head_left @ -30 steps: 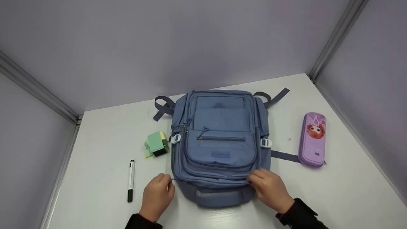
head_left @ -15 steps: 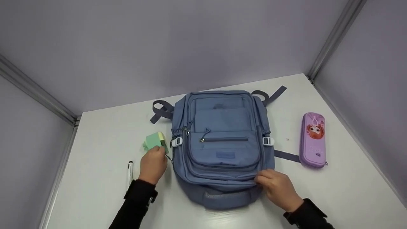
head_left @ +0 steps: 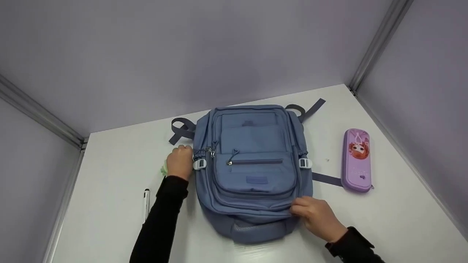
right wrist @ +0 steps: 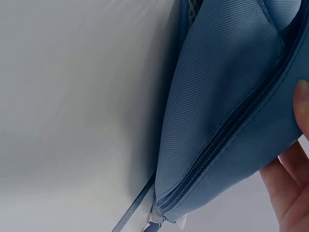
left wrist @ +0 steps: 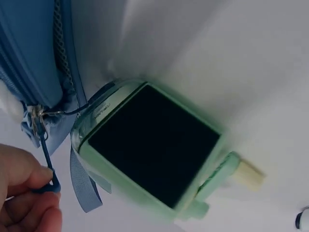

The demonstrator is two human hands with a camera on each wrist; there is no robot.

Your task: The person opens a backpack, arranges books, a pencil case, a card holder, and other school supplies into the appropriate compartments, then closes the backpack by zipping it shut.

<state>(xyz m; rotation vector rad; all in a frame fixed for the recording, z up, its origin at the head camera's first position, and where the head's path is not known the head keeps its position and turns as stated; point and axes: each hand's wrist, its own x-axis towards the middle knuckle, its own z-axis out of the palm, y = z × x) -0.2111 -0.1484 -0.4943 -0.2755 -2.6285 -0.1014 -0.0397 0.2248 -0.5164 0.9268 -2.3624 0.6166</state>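
A blue backpack (head_left: 256, 140) lies front side up on the white table, its padded grab handle (head_left: 259, 231) toward me. At its left side, my left hand (head_left: 180, 162) pinches the cord of a zipper pull (left wrist: 47, 154), whose metal slider (left wrist: 36, 116) shows in the left wrist view. My right hand (head_left: 316, 215) grips a fold of fabric at the near right corner, thumb on one face beside the zipper (right wrist: 227, 133). Right by the left hand stands a green crank pencil sharpener (left wrist: 154, 145) with a dark front, mostly hidden behind that hand in the head view.
A purple pencil case (head_left: 356, 160) with a cartoon picture lies right of the backpack, at the end of a dark strap (head_left: 327, 179). On the left is a white marker (head_left: 146, 201), partly covered by my left sleeve. Grey panels (head_left: 234, 54) enclose the table.
My left hand has moved away from me along the backpack's left side with the zipper pull, up beside the sharpener. My right hand keeps its grip at the near right corner.
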